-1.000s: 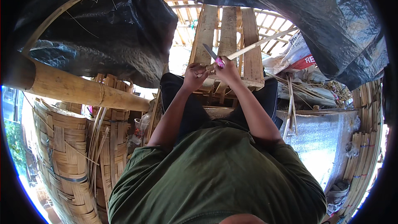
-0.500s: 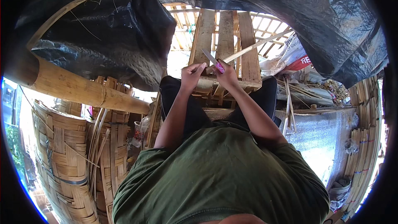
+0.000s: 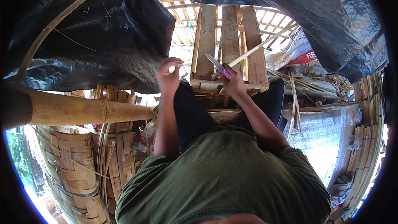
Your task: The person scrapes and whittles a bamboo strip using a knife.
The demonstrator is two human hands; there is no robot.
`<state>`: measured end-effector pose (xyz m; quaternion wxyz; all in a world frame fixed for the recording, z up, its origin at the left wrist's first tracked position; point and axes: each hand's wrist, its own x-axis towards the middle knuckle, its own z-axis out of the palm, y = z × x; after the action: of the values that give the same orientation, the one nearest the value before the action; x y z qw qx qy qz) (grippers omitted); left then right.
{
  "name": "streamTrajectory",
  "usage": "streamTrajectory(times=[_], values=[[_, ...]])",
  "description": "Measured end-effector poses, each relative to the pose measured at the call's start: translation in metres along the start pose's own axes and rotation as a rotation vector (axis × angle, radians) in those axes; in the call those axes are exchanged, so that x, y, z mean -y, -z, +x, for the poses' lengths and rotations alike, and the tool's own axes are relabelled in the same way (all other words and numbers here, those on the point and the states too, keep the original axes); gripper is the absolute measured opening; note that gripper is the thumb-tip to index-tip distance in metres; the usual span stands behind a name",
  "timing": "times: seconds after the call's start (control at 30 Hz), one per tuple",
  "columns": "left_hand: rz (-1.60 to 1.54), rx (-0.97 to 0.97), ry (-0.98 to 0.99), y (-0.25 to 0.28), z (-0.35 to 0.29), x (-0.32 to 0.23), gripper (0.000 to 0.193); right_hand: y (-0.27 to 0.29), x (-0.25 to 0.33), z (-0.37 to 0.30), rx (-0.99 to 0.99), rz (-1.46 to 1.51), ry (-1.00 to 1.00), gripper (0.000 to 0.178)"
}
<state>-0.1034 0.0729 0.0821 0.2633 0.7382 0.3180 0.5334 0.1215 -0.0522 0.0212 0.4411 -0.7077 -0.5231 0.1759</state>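
My right hand (image 3: 234, 84) is closed round the pink patterned handle of a knife (image 3: 214, 63), whose blade points up and to the left. A long pale bamboo strip (image 3: 258, 49) slants from the upper right down to this hand, and its short end comes out left of the knuckles. Whether the fingers also grip the strip is hidden. Off to the left, in front of the black sheet, my left hand (image 3: 168, 76) is raised with thumb and fingers curled together; anything pinched there is too small to name. Between and beyond my hands stands a wooden slatted bench (image 3: 229, 33).
Black plastic sheeting (image 3: 112, 33) hangs on the left and overhead. A thick bamboo pole (image 3: 83, 107) juts in at left above woven bamboo baskets (image 3: 74, 153). At right are a white and red sack (image 3: 296, 49), loose bamboo strips (image 3: 293, 103) and a silvery sheet-covered surface (image 3: 319, 141).
My left hand has moved left and away from the knife and the strip. My right hand still holds the knife and sits slightly lower and further right in view, which has shifted a little.
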Motion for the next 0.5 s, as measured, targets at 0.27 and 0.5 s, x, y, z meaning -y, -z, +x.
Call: streamTrajectory(times=[0.27,0.5], values=[[0.619,-0.645,-0.546,0.054,0.059,-0.067,0.013,0.003,-0.003,-0.005,0.031,0.023,-0.065,0.046],[0.473,0.595,0.347,-0.009,0.018,0.017,0.090,0.006,-0.002,0.001,0.047,0.047,-0.060,0.046]])
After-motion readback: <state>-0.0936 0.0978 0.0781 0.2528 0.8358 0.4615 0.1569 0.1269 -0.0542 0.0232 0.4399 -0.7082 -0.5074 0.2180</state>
